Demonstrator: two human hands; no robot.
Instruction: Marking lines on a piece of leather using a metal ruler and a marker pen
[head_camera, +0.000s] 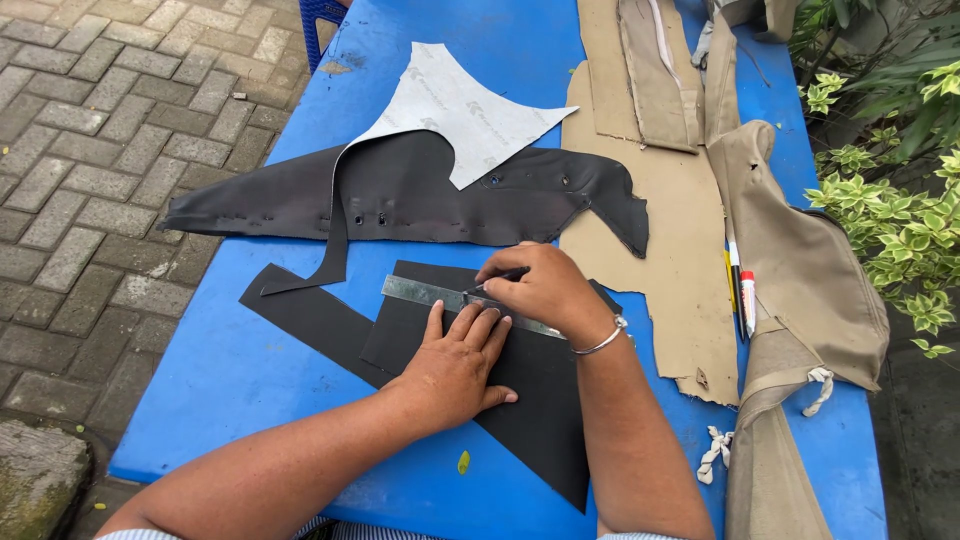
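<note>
Left hand (455, 362) lies flat, fingers spread, pressing metal ruler (440, 296); right hand (540, 287) grips black pen (497, 279).

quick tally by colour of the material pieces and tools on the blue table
black pieces: 3 (punched leather piece, strip piece, sheet under the hands)
white pattern piece: 1
tan pieces: at least 4, overlapping
metal ruler: 1
pens: 3, as far as visible
total: about 12

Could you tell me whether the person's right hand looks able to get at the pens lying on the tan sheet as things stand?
Probably yes. The right hand holds a dark pen against the metal ruler, and the pens lie just to its right on the tan sheet, with nothing between. It would have to leave the ruler first.
</note>
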